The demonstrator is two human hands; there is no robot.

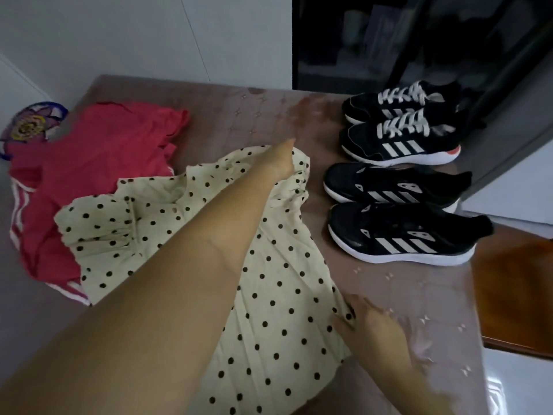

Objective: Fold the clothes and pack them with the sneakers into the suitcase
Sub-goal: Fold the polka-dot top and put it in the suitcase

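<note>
Head view: my left hand (279, 163) is stretched far across the tabletop (419, 319), with the arm lying over the polka-dot dress (269, 295) — cream cloth with black spots, spread in the middle, its near end running off the bottom of the picture. That hand's fingers curl down into the gathered cloth at the dress's far right corner and grip it; the tips are hidden in the folds. My right hand (377, 330) sits low at the near right, on the dress's right edge. Its fingers (359, 305) and thumb pinch the cloth there, though blur softens them.

Left of the dress lies a rumpled red top (98, 157), its near part tucked under the dress. A red piece with white stripes (21, 217) shows at its left side — I cannot tell whether it is the same garment. At the far left a purple-rimmed patterned thing (33, 124) shows behind the red top, too blurred to name.

On the right of the tabletop two pairs of black shoes with white stripes stand with their toes pointing left. The far pair of sneakers (401, 127) has white laces. The near pair of sneakers (401, 220) stands just beside it, close to the dress's far right corner but not touching. Behind the far pair is a dark cabinet (374, 40).
</note>
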